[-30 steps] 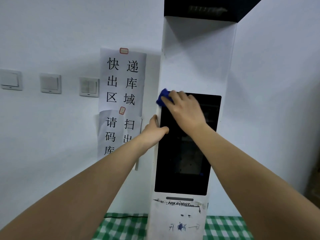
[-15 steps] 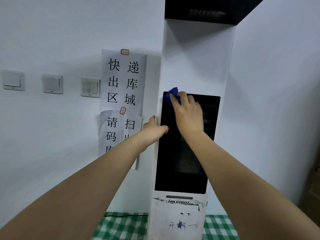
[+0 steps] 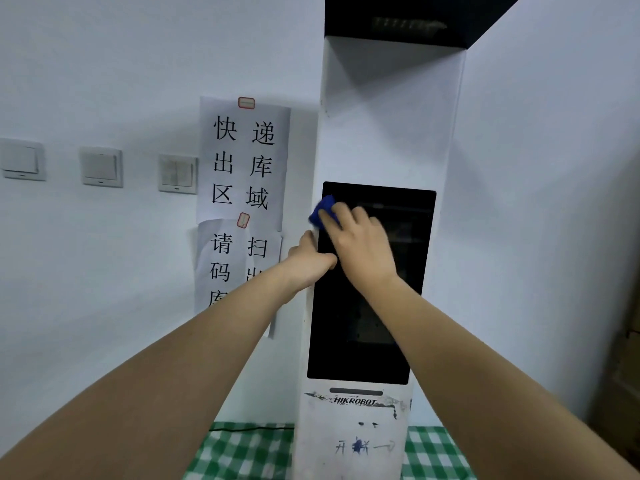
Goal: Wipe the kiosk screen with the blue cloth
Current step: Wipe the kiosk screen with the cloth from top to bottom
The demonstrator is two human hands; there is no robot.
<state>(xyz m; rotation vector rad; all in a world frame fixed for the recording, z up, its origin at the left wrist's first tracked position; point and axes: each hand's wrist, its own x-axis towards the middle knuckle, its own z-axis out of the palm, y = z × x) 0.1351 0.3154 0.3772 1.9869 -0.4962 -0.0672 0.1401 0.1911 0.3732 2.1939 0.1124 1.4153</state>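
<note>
A tall white kiosk (image 3: 388, 133) stands against the wall with a dark, switched-off screen (image 3: 356, 334) set in its front. My right hand (image 3: 363, 251) presses a small blue cloth (image 3: 323, 211) flat against the upper left corner of the screen; only a bunched end of the cloth shows past my fingers. My left hand (image 3: 308, 261) grips the kiosk's left edge just below the cloth, thumb on the front and fingers wrapped around the side.
Two paper signs (image 3: 242, 161) with printed characters hang on the wall left of the kiosk. Three wall switches (image 3: 100, 167) sit further left. A green checked tablecloth (image 3: 242, 452) lies under the kiosk's base. A black hood (image 3: 398, 19) tops the kiosk.
My right hand has swept the cloth from the screen's top edge down and leftward along its left side. My left hand has stayed on the kiosk's edge.
</note>
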